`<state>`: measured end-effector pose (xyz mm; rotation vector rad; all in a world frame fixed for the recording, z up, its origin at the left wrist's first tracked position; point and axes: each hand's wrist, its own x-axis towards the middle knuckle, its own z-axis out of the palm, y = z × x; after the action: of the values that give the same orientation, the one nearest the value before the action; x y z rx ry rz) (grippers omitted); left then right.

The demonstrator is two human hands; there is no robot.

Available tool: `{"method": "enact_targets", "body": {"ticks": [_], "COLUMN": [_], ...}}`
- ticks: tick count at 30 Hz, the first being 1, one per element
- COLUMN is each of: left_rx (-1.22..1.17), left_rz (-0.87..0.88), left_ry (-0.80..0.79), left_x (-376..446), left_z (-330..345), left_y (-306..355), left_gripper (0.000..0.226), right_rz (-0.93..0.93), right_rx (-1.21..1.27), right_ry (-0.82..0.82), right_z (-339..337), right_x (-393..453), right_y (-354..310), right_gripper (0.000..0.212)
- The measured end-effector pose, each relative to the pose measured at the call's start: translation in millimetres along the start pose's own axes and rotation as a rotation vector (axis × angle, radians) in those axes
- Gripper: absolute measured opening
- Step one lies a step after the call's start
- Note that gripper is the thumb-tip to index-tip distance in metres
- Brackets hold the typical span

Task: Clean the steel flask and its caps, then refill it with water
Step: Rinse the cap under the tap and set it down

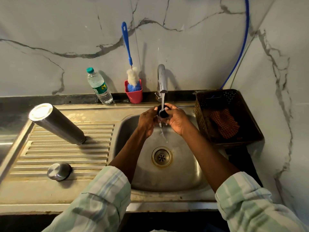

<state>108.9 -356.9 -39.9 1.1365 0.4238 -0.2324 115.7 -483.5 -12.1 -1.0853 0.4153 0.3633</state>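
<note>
Under the running tap (pixel 161 81), my left hand (pixel 148 120) and my right hand (pixel 178 120) together hold a small black cap (pixel 163 112), fingers curled round it while water streams over it into the sink (pixel 184 164). The steel flask (pixel 56 123) stands upside down on the ribbed draining board (pixel 66 153), its pale base facing up. A round steel cap (pixel 59 171) lies nearer the front of that board.
A blue bottle brush (pixel 128 56) stands in a red cup (pixel 134 94) against the marble wall, beside a clear plastic water bottle (pixel 99 87). A dark perforated basket (pixel 234 101) holding an orange checked cloth (pixel 224 123) sits right of the sink.
</note>
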Motion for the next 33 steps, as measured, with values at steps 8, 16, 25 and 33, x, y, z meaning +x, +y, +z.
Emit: {"method": "enact_targets", "body": {"ticks": [8,16,25,33], "left_rx": [0.058,0.102,0.227,0.231], "left_rz": [0.007,-0.023,0.235,0.107], "left_ry": [-0.144,-0.152,-0.063,0.155], "left_x": [-13,-14,-18,-13], "left_z": [13,8,24,18], "left_y": [-1,9,-14,12], "left_gripper": [0.034,0.042,0.023,0.023], "right_rz": [-0.361,-0.509,-0.403,-0.534], "right_rx": [-0.507,-0.788,-0.812,-0.881], "right_ry": [0.326,0.085,0.310,0.104], "right_z": [1,-3,19,27], "right_x": [15,6,18,10], "right_y": [17,18,4,22], "right_gripper": [0.031,0.032,0.045,0.040]}}
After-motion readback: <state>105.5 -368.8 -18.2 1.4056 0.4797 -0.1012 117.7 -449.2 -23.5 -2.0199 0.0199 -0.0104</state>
